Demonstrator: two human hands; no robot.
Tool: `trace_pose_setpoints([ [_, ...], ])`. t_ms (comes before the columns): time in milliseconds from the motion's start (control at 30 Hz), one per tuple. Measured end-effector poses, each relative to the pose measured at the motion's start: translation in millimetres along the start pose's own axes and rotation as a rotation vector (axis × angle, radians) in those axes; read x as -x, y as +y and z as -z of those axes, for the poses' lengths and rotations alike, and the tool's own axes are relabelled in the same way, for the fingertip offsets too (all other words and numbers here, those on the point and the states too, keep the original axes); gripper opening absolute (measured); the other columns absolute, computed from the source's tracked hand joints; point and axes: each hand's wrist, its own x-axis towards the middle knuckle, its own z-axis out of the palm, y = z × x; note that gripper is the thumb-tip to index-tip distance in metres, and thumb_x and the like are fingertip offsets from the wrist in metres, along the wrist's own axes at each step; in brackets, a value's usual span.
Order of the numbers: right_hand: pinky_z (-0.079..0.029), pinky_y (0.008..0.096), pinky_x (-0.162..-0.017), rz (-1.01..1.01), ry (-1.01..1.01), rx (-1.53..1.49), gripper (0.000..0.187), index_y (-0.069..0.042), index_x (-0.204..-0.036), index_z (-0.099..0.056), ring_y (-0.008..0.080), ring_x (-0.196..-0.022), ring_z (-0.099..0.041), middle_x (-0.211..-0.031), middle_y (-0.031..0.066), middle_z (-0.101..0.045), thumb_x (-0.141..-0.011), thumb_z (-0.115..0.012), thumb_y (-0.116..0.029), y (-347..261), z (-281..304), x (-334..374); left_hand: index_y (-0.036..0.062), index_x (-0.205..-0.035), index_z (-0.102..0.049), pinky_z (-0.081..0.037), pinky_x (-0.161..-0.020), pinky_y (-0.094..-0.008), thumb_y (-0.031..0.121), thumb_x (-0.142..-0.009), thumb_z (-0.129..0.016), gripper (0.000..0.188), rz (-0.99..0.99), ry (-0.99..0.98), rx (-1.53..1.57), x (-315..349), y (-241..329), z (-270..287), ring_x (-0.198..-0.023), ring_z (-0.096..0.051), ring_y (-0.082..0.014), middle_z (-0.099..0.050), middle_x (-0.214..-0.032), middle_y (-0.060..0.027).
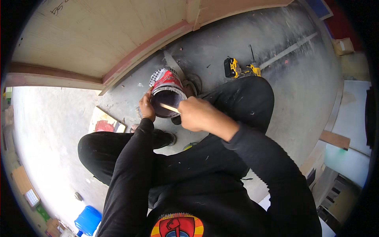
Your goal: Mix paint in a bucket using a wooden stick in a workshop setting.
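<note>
Between my knees a round can [169,81] with a red, white and checkered label is tipped toward me, its open mouth showing a dark inside. My left hand [147,106] is closed around the can's left side near the rim. A pale wooden stick [169,108] reaches into the can's mouth. Its other end is gripped in my right hand [195,114], fingers curled tight. What lies at the bottom of the can is too dark to make out.
A yellow and black cordless drill [250,71] lies on the grey floor ahead to the right. Wooden panels [106,35] stand at the far left. A board with a red smear [106,121] lies left of the can. A blue water jug [87,220] sits at lower left.
</note>
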Motion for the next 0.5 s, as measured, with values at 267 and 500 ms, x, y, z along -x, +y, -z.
trace_pose_setpoints([
  [267, -0.053, 0.0441, -0.074, -0.011, 0.002, 0.053, 0.022, 0.005, -0.091, -0.067, 0.0383, -0.086, -0.066, -0.089, 0.0242, -0.066, -0.074, -0.057, -0.005, 6.1, -9.2, -23.2, -0.0058, -0.109, -0.062, -0.044, -0.087, -0.0311, 0.032, -0.095, -0.044, 0.044, 0.161, 0.216, 0.136, -3.6, -18.9, 6.2, -0.095, -0.058, -0.0176, -0.066, -0.102, -0.0121],
  [500, -0.053, 0.0437, -0.072, 0.113, -0.045, 0.148, 0.018, 0.002, -0.086, -0.068, 0.038, -0.081, -0.066, -0.084, 0.0236, -0.066, -0.073, -0.059, -0.007, -4.7, 27.6, 19.0, -0.0035, -0.12, -0.06, -0.038, -0.096, -0.0308, 0.03, -0.094, -0.043, 0.046, 0.024, 0.105, -0.237, 13.5, 9.3, -9.6, -0.105, -0.057, -0.0203, -0.064, -0.112, -0.0167],
])
